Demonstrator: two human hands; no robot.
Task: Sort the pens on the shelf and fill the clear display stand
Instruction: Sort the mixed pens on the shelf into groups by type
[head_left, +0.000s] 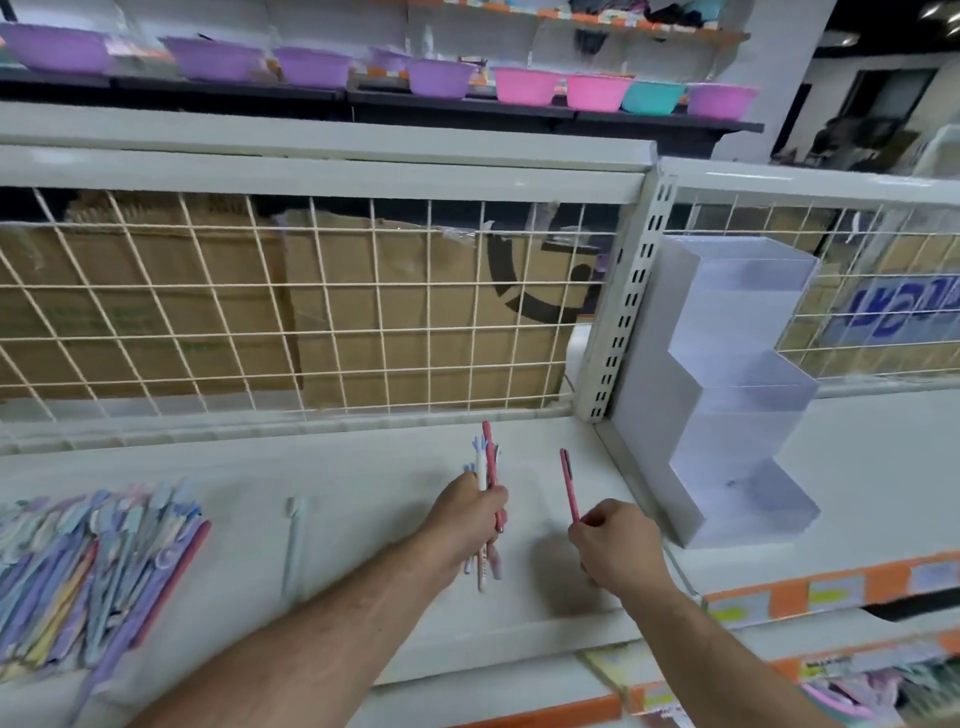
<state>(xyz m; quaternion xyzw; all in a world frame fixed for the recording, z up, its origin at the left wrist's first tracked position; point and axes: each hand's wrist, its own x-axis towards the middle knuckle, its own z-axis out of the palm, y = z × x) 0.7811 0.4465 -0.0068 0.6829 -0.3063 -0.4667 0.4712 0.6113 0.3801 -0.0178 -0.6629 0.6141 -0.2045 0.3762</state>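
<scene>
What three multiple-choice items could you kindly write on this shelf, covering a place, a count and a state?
1. Where is the clear display stand? A) far left B) right of both hands C) on the floor
2. How many pens does the right hand hold? A) one B) three C) none
3. What is the left hand doing? A) lying flat B) pointing C) gripping a bundle of pens
Key: B, it stands right of the right hand; A, one pink pen; C, fingers curl round the bundle.
</scene>
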